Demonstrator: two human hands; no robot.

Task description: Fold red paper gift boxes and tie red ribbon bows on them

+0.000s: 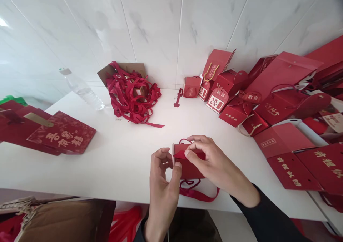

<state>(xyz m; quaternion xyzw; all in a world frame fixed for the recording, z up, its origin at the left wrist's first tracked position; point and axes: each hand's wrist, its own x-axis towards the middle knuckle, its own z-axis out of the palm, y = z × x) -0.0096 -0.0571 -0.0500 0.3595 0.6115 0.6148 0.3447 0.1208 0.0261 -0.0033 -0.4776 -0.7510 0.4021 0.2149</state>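
A small red paper gift box (187,168) stands on the white table (128,156) near its front edge, held between both hands. My left hand (163,181) pinches its left side with thumb and fingers. My right hand (211,163) lies over the top, fingers curled and pressing a flap down. A red ribbon (198,192) trails out from under the box toward me.
A tangle of red ribbons (131,95) lies on brown card at the back. A clear water bottle (83,89) lies to its left. Flat red gift bags (63,134) sit at the left. Several folded red boxes and bags (268,102) crowd the right. A cardboard carton (61,218) stands below the table's edge.
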